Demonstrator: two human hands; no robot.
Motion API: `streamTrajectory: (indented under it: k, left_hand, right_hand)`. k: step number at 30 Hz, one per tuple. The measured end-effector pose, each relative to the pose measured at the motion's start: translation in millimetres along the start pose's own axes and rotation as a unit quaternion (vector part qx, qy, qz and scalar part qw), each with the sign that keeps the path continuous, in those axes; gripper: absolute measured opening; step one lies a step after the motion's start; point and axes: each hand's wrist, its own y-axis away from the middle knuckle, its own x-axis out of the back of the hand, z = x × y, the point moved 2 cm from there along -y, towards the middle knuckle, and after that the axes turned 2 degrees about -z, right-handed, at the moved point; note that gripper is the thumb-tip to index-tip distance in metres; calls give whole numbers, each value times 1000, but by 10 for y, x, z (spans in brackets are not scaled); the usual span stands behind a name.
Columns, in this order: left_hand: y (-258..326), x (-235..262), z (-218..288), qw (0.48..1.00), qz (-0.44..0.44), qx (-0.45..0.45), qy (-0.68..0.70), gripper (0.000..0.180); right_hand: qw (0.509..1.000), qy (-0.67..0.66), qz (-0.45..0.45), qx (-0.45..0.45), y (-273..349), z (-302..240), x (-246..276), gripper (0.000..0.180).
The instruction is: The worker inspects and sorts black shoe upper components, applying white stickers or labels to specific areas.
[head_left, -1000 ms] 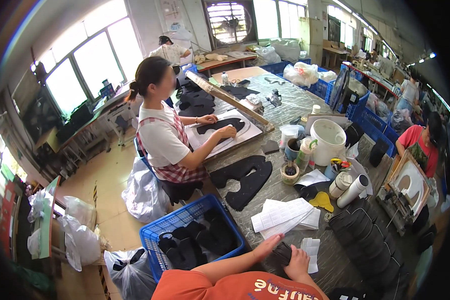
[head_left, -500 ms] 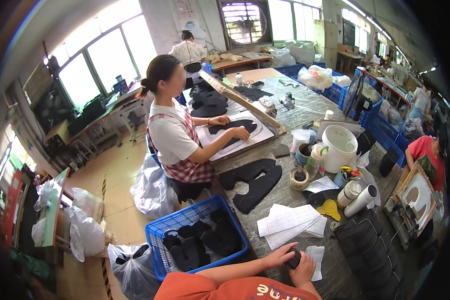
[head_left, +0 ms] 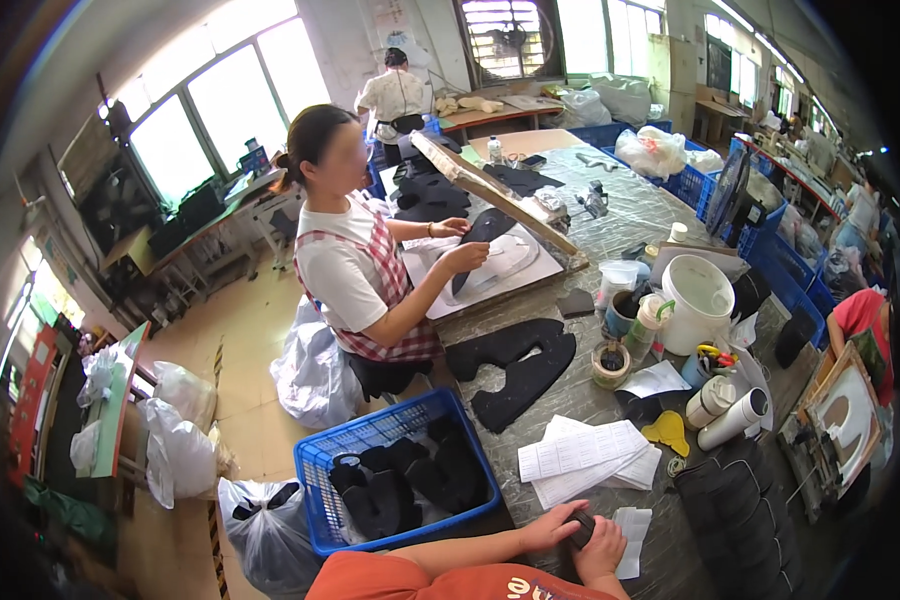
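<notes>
My left hand [head_left: 548, 527] and my right hand [head_left: 602, 553] meet at the table's near edge. Both are closed around a small black piece [head_left: 582, 525]. A slip of white paper [head_left: 630, 540] lies just right of my hands, and a stack of printed sheets [head_left: 582, 458] lies beyond them. Left of my left forearm stands a blue crate [head_left: 315, 470] filled with black foam pieces [head_left: 410, 485]. My orange shirt hides the lower part of both arms.
A seated co-worker in a checked apron [head_left: 370, 290] handles a black cutout [head_left: 480, 235] on a white board. The plastic-covered table [head_left: 630, 215] carries a large black cutout [head_left: 515, 362], a white bucket [head_left: 697, 300], cups, bottles, a yellow scraper [head_left: 668, 432] and stacked black pads [head_left: 740, 520]. White bags [head_left: 185, 445] sit on the floor.
My two hands have stayed together on the small black piece. The co-worker has raised the black cutout over the white board. The view has shifted slightly.
</notes>
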Motion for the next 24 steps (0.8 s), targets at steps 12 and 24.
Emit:
streamTrajectory:
  k: [12,24]
  left_hand:
    - [230,109,-48,984,101,-61,-134,30]
    - [173,57,8,983,124,-33,-133,22]
  right_hand:
    - [998,-14,-51,-17,-20,-86,102,60]
    - [975,-120,-6,-186,85,-138,604,66]
